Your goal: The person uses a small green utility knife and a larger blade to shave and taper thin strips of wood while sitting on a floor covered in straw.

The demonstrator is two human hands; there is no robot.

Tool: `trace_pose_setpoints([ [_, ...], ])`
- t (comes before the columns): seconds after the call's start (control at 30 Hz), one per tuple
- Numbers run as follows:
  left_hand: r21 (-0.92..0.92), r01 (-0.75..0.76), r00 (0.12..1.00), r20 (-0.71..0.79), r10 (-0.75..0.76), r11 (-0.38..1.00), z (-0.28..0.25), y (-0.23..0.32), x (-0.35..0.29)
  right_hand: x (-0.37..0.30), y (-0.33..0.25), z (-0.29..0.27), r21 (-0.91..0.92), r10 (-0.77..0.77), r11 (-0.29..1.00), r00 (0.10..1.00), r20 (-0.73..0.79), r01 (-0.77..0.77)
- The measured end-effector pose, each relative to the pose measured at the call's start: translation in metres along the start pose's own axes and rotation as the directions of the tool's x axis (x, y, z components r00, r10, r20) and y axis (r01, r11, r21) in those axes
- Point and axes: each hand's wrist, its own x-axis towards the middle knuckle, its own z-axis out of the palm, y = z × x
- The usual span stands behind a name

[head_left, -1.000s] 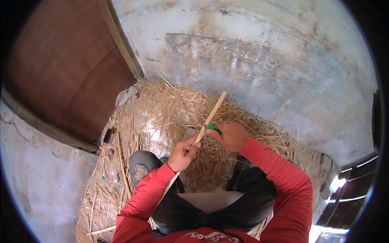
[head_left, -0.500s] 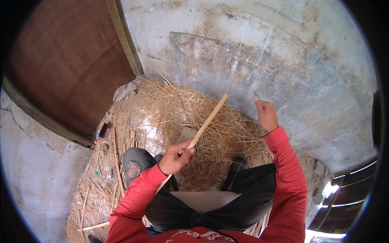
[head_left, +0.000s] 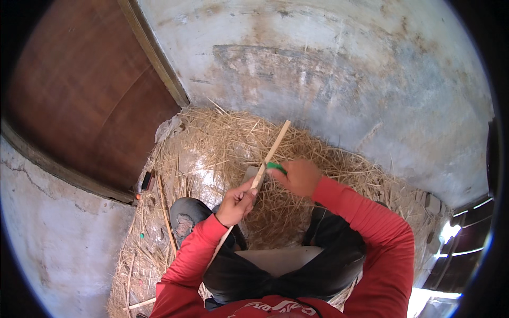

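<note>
My left hand [head_left: 237, 204] pinches a long, flat, pale strip of wood or bamboo [head_left: 278, 141] between thumb and fingers. The strip slants up and away to the right, and its near end runs back under my left forearm. My right hand [head_left: 303, 179] is closed around a small green-handled tool [head_left: 277, 168], with most of it hidden in the fist. The green part meets the strip's right side, a little beyond my left fingers. Whether a blade is there cannot be made out.
Thin straw-like shavings [head_left: 222, 130] cover the floor around my legs. A stained wall [head_left: 328, 90] rises ahead, and a brown door panel [head_left: 90, 95] stands at the left. Several longer strips [head_left: 165, 212] lie by my left knee. A small dark object [head_left: 147, 181] rests near the door.
My right hand has come down and left from near the wall, bringing the green tool to the strip. My left hand keeps its hold, having shifted slightly.
</note>
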Motion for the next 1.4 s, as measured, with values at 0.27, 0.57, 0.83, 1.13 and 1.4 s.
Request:
trace_pose_setpoints([
  [0.27, -0.035, 0.025, 0.993, 0.117, -0.02, 0.999, 0.012, 0.002, -0.031, 0.035, 0.147, -0.052, 0.147, 0.348, 0.935, 0.765, -0.542, -0.322],
  [0.57, 0.111, -0.055, 0.998, -0.035, 0.06, 0.992, -0.003, 0.021, -0.02, -0.001, 0.029, -0.054, 0.222, 0.169, 0.97, 0.935, -0.312, -0.101],
  [0.83, 0.123, -0.071, 0.994, -0.078, 0.081, 0.99, 0.004, 0.003, -0.007, -0.015, -0.024, 0.009, 0.158, -0.138, 0.979, 0.989, 0.051, 0.128],
  [1.13, 0.405, -0.108, 0.98, -0.112, 0.167, 0.908, -0.002, -0.003, 0.0, 0.011, 0.005, 0.009, -0.121, -0.066, 0.991, 0.993, -0.101, 0.054],
  [1.4, 0.361, -0.062, 0.987, -0.117, 0.111, 0.931, 0.006, 0.011, -0.002, 0.032, 0.035, -0.02, -0.118, 0.069, 0.988, 0.964, -0.258, -0.102],
])
